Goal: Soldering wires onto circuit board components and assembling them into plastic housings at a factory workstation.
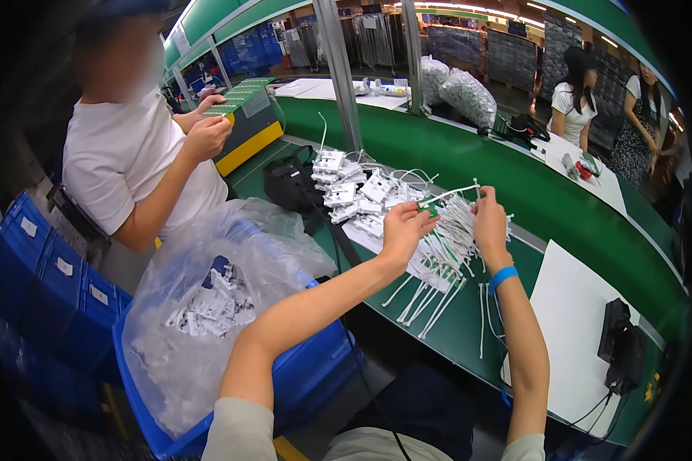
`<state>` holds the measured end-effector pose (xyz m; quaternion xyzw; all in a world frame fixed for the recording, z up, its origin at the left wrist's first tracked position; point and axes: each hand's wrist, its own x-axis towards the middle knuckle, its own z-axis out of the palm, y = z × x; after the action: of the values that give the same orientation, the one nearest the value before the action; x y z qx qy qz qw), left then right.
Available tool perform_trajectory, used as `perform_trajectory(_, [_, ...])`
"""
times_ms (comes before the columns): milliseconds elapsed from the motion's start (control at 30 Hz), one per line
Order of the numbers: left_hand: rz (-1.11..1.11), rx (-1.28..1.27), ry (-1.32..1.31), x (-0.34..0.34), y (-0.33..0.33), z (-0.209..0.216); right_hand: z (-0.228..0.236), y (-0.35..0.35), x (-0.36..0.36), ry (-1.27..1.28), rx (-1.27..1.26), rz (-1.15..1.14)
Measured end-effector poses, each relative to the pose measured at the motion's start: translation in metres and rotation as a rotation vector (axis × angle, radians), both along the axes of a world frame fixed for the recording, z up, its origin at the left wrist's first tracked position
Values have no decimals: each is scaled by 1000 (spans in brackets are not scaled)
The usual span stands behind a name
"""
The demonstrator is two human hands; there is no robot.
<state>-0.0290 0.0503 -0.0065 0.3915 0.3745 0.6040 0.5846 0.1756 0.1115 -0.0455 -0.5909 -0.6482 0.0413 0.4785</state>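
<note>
My left hand (404,227) pinches a small green circuit board (429,206) above the green workbench (469,323). My right hand (490,215) holds the far end of a white cable (452,194) that runs from that board. Under both hands lies a heap of white cables (442,261) with plugs. Behind it sits a pile of white plastic housings (346,188).
A blue crate (315,369) lined with a clear bag (207,307) of white parts stands at my lower left. A person in a white shirt (131,154) at the left holds a green board panel (238,96). Black device (619,346) on white sheet (573,323) at right; two people stand far right.
</note>
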Motion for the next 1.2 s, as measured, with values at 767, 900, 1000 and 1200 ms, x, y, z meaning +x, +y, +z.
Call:
perform_trajectory(767, [-58, 6, 90, 2, 0, -4, 67, -29, 41, 595, 135, 249])
perform_trajectory(900, [-79, -12, 138, 2, -2, -3, 73, -37, 28, 560, 90, 292])
perform_trajectory(1000, [-90, -14, 140, 1, -2, -2, 78, -43, 24, 541, 35, 300])
perform_trajectory(1200, [-103, -8, 160, 2, -4, 0, 87, -51, 20, 477, 93, 316])
